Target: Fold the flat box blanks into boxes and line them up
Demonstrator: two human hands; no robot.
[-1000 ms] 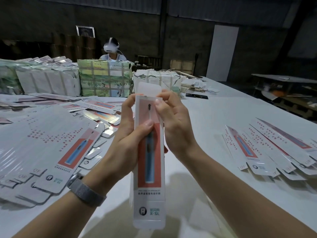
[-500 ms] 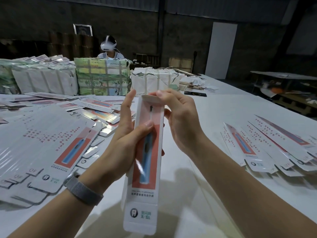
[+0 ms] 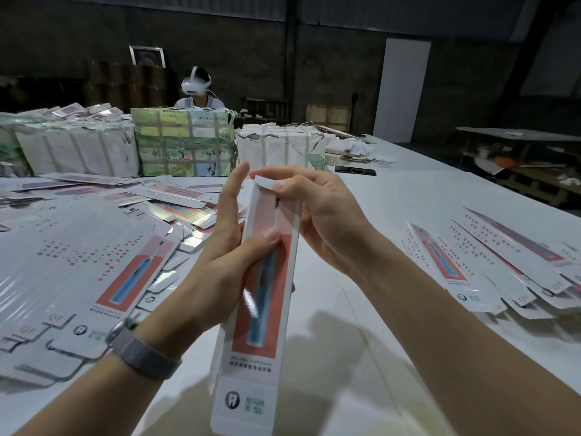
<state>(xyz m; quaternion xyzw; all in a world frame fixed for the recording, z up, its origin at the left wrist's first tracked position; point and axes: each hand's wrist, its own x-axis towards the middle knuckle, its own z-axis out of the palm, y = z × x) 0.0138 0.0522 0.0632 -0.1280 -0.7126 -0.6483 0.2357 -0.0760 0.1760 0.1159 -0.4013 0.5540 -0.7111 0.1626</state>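
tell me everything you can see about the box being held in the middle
The box is a long, narrow carton of glossy white card, with a red-orange panel picturing a blue electric toothbrush and a tooth logo near its lower end. It is held above the table, upright and tilted. The left hand grips its middle, thumb across the front; the right hand pinches the top flap, folding it over.

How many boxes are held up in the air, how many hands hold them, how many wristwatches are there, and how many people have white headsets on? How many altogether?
Long white-and-red cardboard toothbrush box, held up: 1
Hands gripping it, left hand and right hand: 2
Grey mesh-band wristwatch: 1
Person in a white headset: 1
Total: 5
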